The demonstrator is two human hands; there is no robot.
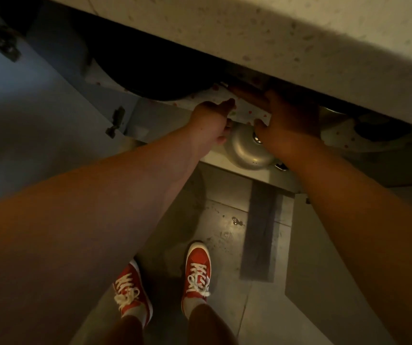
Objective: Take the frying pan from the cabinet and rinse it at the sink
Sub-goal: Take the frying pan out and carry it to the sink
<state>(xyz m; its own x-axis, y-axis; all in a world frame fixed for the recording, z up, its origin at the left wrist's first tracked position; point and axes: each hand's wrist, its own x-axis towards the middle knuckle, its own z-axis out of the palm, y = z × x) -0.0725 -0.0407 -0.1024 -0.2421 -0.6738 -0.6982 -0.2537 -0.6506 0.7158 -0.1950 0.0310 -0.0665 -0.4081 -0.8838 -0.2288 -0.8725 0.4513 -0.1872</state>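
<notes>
A large dark round frying pan (155, 75) lies on the upper shelf of an open cabinet, deep in shadow under the countertop. The shelf (249, 112) is lined with white paper printed with red dots. My left hand (212, 120) is at the shelf's front edge, right of the pan, thumb on top and fingers curled under the edge. My right hand (287, 118) lies over the shelf beside it, its fingers reaching left into the shadow towards a dark handle-like shape. What those fingers touch is hidden.
A speckled countertop (299, 38) overhangs the cabinet. A metal lid with a knob (244, 149) sits on the lower shelf below my hands. The cabinet door (38, 115) stands open at left. Another dark vessel (379, 131) sits at right. My red shoes (197, 267) stand on the tiled floor.
</notes>
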